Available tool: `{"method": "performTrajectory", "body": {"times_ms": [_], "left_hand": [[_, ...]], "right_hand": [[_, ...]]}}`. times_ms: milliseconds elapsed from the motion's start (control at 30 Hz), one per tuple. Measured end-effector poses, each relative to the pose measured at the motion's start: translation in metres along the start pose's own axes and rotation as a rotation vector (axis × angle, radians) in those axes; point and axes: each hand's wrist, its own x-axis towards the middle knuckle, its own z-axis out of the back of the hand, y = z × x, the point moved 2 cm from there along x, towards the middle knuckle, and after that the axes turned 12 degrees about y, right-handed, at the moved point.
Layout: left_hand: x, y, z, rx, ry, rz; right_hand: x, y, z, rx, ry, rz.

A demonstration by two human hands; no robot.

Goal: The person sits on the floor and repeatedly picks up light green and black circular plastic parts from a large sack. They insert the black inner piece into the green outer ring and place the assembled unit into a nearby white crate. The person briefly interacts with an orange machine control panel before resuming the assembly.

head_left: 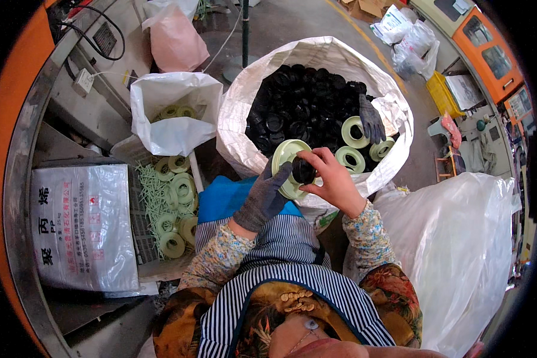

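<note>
- The left hand point(261, 200), in a grey glove, holds a pale green ring point(286, 154) from its 7 o'clock side; the grip is narrow, with the thumb over the front.
- The right hand point(334, 179) is bare and pinches a round black cap point(304, 171) between thumb and fingers, at the ring's 4 o'clock side. Whether this cap is seated in the ring, I cannot say surely, because the fingers cover part of it.
- Counted from these hands, at 1 o'clock stands a wide white sack point(235, 134), filled with black caps point(298, 104).
- In this sack, between 2 and 3 o'clock, lie three loose rings point(348, 138), and near them a spare grey glove point(372, 122).
- At 10 o'clock is a smaller white bag point(176, 131) with green rings inside.
- Toward 8 o'clock, a grey crate point(142, 238) contains more rings and thin green sticks point(152, 194).
- At 4 o'clock is a big translucent bag point(447, 256).
</note>
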Motion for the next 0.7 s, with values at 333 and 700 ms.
{"method": "performTrajectory", "body": {"times_ms": [333, 700], "left_hand": [[0.009, -0.049, 0.001, 0.486, -0.029, -0.295], [0.012, 0.000, -0.014, -0.003, -0.066, 0.054]], "right_hand": [[-0.007, -0.004, 0.007, -0.005, -0.020, -0.037], [-0.010, -0.031, -0.042, 1.305, -0.300, -0.395]]}}
